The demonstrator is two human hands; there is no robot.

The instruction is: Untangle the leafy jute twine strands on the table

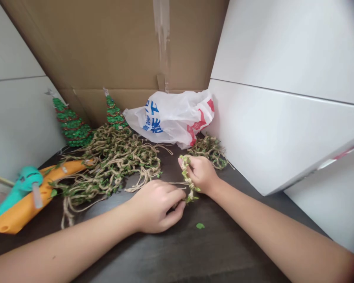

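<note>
Between my two hands runs a short braided twine strand with small green leaves. My right hand is closed on its upper part, the fingers wrapped and partly hidden. Lower down, my left hand pinches the strand's other end, with the thumb and forefinger together. A loose green leaf lies on the dark table just in front. Beyond my left hand spreads a large pile of leafy twine garlands, and a smaller heap of leafy twine sits behind my right hand.
A crumpled white plastic bag lies at the back against a cardboard panel. Two small green Christmas trees stand back left. A teal glue gun rests on an orange holder at left. White panels flank the table.
</note>
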